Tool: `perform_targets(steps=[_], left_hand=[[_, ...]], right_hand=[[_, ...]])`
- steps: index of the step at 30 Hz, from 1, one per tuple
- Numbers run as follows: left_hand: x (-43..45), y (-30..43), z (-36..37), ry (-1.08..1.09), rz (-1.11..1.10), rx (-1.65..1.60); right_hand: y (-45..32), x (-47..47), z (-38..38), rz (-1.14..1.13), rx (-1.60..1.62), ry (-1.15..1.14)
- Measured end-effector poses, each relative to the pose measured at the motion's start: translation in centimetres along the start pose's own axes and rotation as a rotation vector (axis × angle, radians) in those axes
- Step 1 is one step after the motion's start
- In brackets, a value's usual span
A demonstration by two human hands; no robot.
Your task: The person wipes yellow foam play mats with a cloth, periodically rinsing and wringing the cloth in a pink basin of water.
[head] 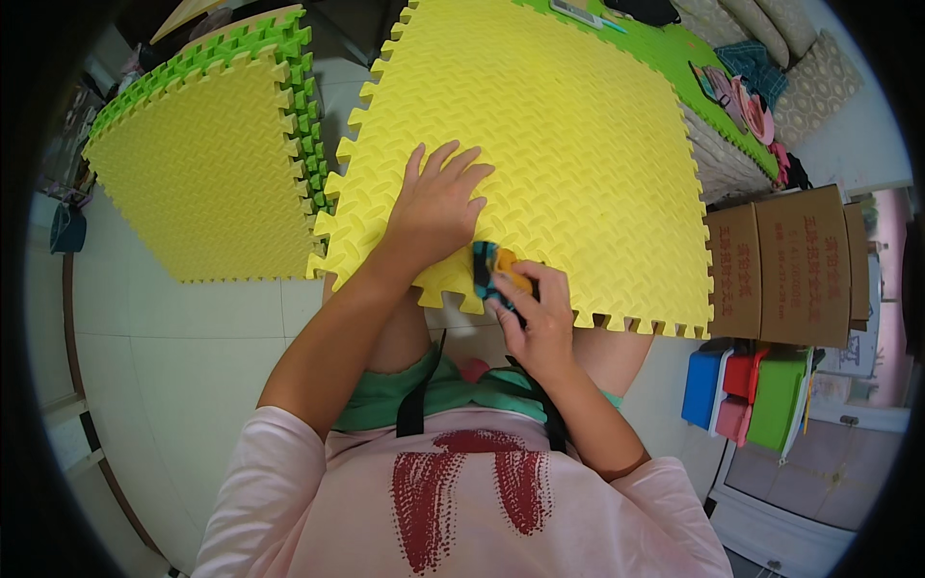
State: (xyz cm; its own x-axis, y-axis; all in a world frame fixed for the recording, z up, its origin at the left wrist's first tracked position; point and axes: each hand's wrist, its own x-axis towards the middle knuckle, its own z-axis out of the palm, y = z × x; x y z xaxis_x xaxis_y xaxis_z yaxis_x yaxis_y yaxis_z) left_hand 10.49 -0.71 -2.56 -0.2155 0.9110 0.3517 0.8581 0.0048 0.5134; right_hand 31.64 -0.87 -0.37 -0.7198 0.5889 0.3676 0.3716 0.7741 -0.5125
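Observation:
A large yellow interlocking foam mat (pixel 571 166) with a raised tread pattern lies across my knees, its toothed edge towards me. My left hand (pixel 441 199) rests palm down on its near left part, fingers spread, holding nothing. My right hand (pixel 538 311) grips a small brush-like tool (pixel 509 271), blue, black and orange, at the mat's near edge. The fingers partly cover the tool, so its exact kind cannot be told. The tool touches or nearly touches the mat, just right of my left hand.
More yellow and green foam mats (pixel 195 173) lean at the left. Cardboard boxes (pixel 795 267) with printing stand at the right, above coloured plastic bins (pixel 777 397). Behind, a green mat (pixel 650 50) holds a tablet-like device (pixel 576 13), pink items and cloth beside patterned cushions (pixel 824 87).

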Motion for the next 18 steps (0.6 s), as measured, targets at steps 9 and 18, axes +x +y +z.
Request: perform_targets(steps=[9, 18], left_hand=[[0.1, -0.2, 0.2, 0.005, 0.018, 0.009], [0.1, 0.0, -0.1, -0.006, 0.008, -0.012]], right_hand=[[-1.5, 1.1, 3.5, -0.068, -0.053, 0.095], [-0.5, 0.7, -1.2, -0.008, 0.174, -0.129]])
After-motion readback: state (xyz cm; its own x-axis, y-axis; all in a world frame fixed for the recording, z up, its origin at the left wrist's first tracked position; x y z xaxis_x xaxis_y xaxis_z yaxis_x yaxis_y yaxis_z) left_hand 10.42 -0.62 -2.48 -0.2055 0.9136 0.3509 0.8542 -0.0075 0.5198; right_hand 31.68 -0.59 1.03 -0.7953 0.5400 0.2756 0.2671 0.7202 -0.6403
